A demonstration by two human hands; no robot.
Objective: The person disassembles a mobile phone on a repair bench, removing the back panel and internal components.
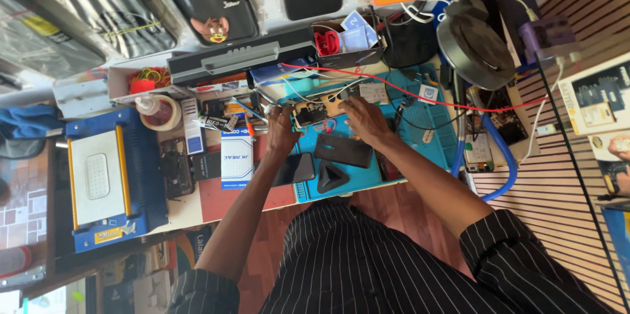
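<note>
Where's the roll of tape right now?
In the head view, the tape roll sits left of the left hand, just above the blue machine.

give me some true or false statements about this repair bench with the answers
1. Both hands, left hand and right hand, are at the opened phone on the blue work mat. True.
2. A dark phone back cover lies on the mat just near of the right hand. True.
3. The red wire runs under the mat, out of sight. False: it crosses above the mat in plain view.
4. The blue machine with the grey plate stands to the person's right. False: it stands on the left end of the bench.
5. The person wears plain white sleeves. False: the striped dark sleeve shows.
</note>
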